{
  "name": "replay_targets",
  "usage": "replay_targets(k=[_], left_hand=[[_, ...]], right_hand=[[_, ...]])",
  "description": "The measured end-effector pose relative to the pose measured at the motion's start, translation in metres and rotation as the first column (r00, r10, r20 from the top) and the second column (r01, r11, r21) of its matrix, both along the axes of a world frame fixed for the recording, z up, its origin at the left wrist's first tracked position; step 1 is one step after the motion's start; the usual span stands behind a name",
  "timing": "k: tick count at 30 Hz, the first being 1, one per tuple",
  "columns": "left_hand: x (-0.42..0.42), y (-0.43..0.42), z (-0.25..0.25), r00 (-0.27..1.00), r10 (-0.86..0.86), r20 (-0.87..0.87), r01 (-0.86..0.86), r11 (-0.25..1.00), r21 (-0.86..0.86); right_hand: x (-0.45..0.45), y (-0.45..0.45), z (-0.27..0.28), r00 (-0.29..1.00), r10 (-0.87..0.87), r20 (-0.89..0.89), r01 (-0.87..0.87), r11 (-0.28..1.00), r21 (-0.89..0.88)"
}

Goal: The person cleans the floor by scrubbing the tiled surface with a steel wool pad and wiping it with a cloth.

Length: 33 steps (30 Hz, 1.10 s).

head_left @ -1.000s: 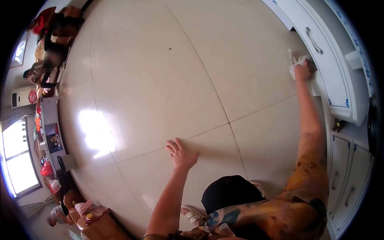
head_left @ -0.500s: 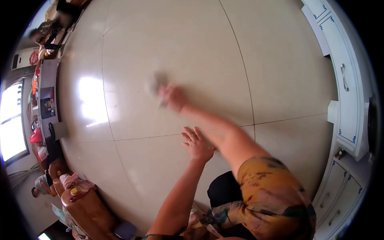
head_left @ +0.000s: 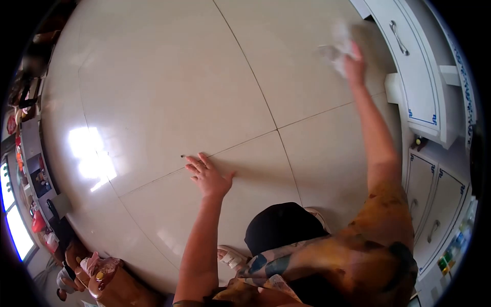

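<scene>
My right hand (head_left: 355, 65) reaches far out to the upper right, its fingers closed on a pale, crumpled cloth (head_left: 338, 56). Motion blurs the cloth, which lies against the tiled floor (head_left: 169, 82) not far from the white cabinet. My left hand (head_left: 210, 179) is palm down with fingers spread and holds nothing; whether it touches the tiles I cannot tell. A tiny dark speck (head_left: 182, 156) lies just beyond its fingertips.
White cabinets (head_left: 409, 77) with blue trim and metal handles line the right side. A brown leather seat (head_left: 115, 281) with a pink cloth stands at lower left, near another person (head_left: 65, 284). Window light reflects off the floor on the left. My sandalled foot (head_left: 232, 257) is below.
My right hand has swept the cloth from the middle of the floor to the upper right, near the cabinet. My left hand sits further left in view, and the view itself has turned right.
</scene>
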<state>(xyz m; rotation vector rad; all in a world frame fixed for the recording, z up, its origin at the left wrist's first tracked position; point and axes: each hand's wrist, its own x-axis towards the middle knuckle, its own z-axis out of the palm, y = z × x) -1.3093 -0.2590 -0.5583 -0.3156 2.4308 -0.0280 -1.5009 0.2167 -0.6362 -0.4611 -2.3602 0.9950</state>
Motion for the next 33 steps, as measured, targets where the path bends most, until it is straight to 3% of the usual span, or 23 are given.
replay_targets(k=[2, 4, 5, 8, 9, 11, 13, 14, 16, 17, 18, 19, 20, 21, 22, 23, 24, 25, 26, 27, 29, 30, 33], left_hand=[[-0.001, 0.004, 0.004, 1.0, 0.016, 0.006, -0.016, 1.0, -0.005], [-0.003, 0.008, 0.007, 1.0, 0.01, -0.001, -0.01, 1.0, -0.013], [-0.001, 0.008, 0.006, 1.0, -0.002, -0.005, 0.002, 1.0, -0.018], [0.002, -0.006, 0.002, 0.997, -0.041, -0.058, 0.044, 0.998, 0.043], [0.001, -0.02, -0.002, 0.994, -0.053, -0.091, 0.06, 0.996, 0.073], [0.005, -0.094, -0.029, 0.95, -0.064, -0.305, 0.192, 0.892, 0.41], [0.007, -0.125, 0.003, 0.939, 0.002, -0.345, 0.154, 0.892, 0.425], [0.021, -0.137, 0.022, 0.932, 0.12, -0.341, 0.042, 0.901, 0.431], [0.071, -0.189, 0.047, 0.937, -0.066, -0.344, 0.147, 0.965, 0.215], [0.106, -0.222, 0.056, 0.968, -0.035, -0.249, 0.091, 0.972, 0.217], [0.146, -0.258, 0.065, 0.984, -0.089, -0.153, 0.114, 0.981, 0.16], [0.192, -0.292, 0.078, 0.982, -0.159, -0.103, 0.176, 0.967, 0.185], [0.225, -0.303, 0.105, 0.984, -0.121, 0.134, 0.108, 0.989, 0.105], [0.271, -0.329, 0.117, 0.915, -0.227, 0.332, 0.244, 0.97, -0.01], [0.344, -0.386, 0.123, 0.876, -0.301, 0.377, 0.319, 0.948, 0.018], [0.333, -0.323, 0.179, 0.843, -0.12, 0.524, 0.188, 0.979, -0.079], [0.375, -0.349, 0.187, 0.69, -0.212, 0.692, 0.306, 0.952, -0.014], [0.4, -0.343, 0.209, 0.652, -0.127, 0.747, 0.224, 0.974, -0.029], [0.421, -0.336, 0.219, 0.654, 0.023, 0.756, 0.045, 0.997, -0.069], [0.435, -0.327, 0.229, 0.639, 0.197, 0.744, -0.166, 0.979, -0.117], [0.447, -0.308, 0.235, 0.519, 0.564, 0.643, -0.637, 0.756, -0.15], [0.448, -0.3, 0.235, 0.413, 0.698, 0.585, -0.809, 0.576, -0.116], [0.432, -0.292, 0.23, 0.147, 0.85, 0.505, -0.988, 0.101, 0.117]], right_hand=[[0.008, 0.082, -0.038, 0.964, -0.208, 0.169, 0.179, 0.969, 0.17], [0.009, 0.014, -0.025, 0.954, -0.246, 0.174, 0.179, 0.927, 0.329], [0.006, -0.023, -0.052, 1.0, 0.013, -0.014, -0.008, 0.951, 0.31], [0.061, -0.209, -0.02, 0.915, 0.4, -0.049, -0.402, 0.914, -0.052], [0.092, -0.254, 0.009, 0.823, 0.566, 0.043, -0.561, 0.822, -0.096], [0.159, -0.339, -0.004, 0.66, 0.751, 0.014, -0.699, 0.62, -0.355], [0.212, -0.371, 0.004, 0.302, 0.953, 0.024, -0.849, 0.281, -0.448], [0.227, -0.373, 0.008, 0.125, 0.985, -0.116, -0.918, 0.071, -0.389], [0.213, -0.341, 0.038, 0.354, 0.917, -0.186, -0.834, 0.219, -0.506], [0.201, -0.314, 0.038, 0.592, 0.77, -0.237, -0.736, 0.397, -0.549], [0.178, -0.271, 0.041, 0.711, 0.651, -0.267, -0.694, 0.587, -0.417], [0.158, -0.221, 0.045, 0.827, 0.505, -0.249, -0.543, 0.6, -0.588], [0.135, -0.169, 0.045, 0.945, 0.162, -0.286, -0.274, -0.092, -0.957], [0.12, -0.115, 0.058, 0.943, 0.176, -0.284, -0.318, 0.734, -0.6], [0.105, -0.054, 0.058, 0.977, 0.148, -0.152, -0.153, 0.988, -0.024], [0.089, -0.001, 0.05, 0.984, 0.114, -0.139, -0.077, 0.967, 0.242], [0.072, 0.06, 0.016, 0.991, 0.114, -0.064, -0.096, 0.966, 0.238], [0.056, 0.092, -0.005, 0.996, -0.084, 0.018, 0.071, 0.923, 0.379], [0.047, 0.112, -0.032, 0.956, -0.285, 0.07, 0.208, 0.826, 0.523], [0.042, 0.098, -0.031, 0.952, -0.272, 0.14, 0.191, 0.886, 0.423], [0.013, 0.035, -0.011, 0.938, -0.231, 0.259, 0.181, 0.962, 0.204], [-0.012, 0.001, -0.045, 0.982, -0.17, 0.082, 0.127, 0.916, 0.381], [-0.051, -0.184, -0.056, 0.981, 0.181, 0.064, -0.19, 0.965, 0.183]])
